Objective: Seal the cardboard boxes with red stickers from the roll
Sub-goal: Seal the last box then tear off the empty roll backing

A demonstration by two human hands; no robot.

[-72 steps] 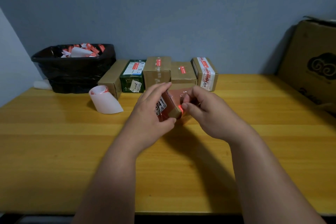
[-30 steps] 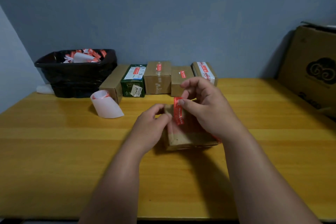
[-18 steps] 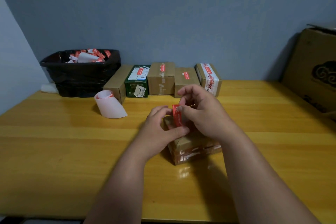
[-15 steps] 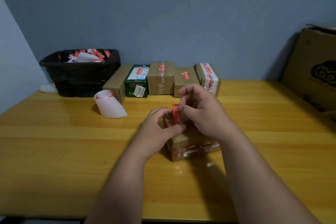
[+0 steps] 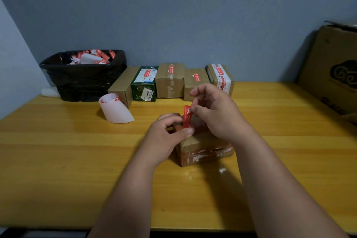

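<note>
Red sticker was pinched at its top by the right hand, its lower end held by the left hand, above a cardboard box on the wooden table.

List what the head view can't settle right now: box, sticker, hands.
- Box top: covered by both hands, so the flap seam and whether the sticker already touches it are unseen.
- Sticker print: too small to read.
- Left hand fingertips: curled out of sight behind the sticker.
- Right hand: hides the box's far side.
- Big carton: cut off by the right edge.
</note>
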